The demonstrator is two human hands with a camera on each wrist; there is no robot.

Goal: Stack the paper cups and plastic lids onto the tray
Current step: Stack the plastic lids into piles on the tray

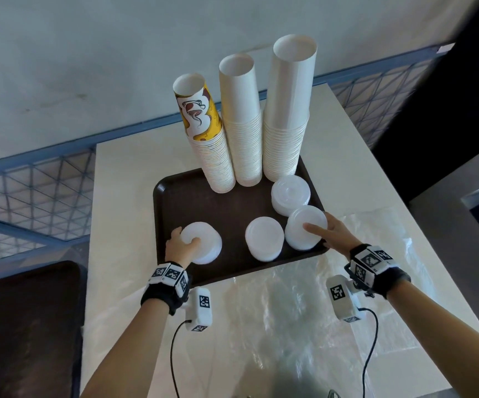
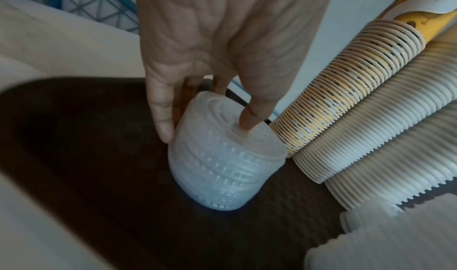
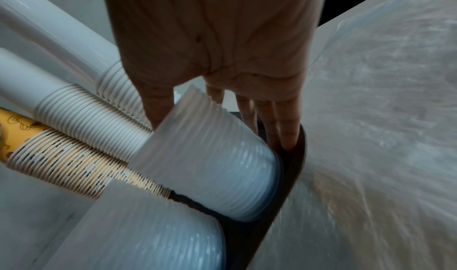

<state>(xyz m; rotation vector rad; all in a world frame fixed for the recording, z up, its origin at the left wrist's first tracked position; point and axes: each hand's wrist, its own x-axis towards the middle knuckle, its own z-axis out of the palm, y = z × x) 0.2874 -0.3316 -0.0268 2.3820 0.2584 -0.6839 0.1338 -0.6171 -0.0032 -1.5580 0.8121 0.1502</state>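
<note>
I count three tall stacks of paper cups: one yellow printed stack (image 1: 204, 133) and two plain white stacks (image 1: 242, 122) (image 1: 288, 110). Four stacks of plastic lids (image 1: 264, 238) sit on one brown tray (image 1: 175, 202). My two hands are here.

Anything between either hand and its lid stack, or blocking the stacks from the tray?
Nothing visible. The left hand already grips the left stack of translucent plastic lids, the right hand the right lid stack. Both stacks sit on the dark brown rectangular tray.
</note>
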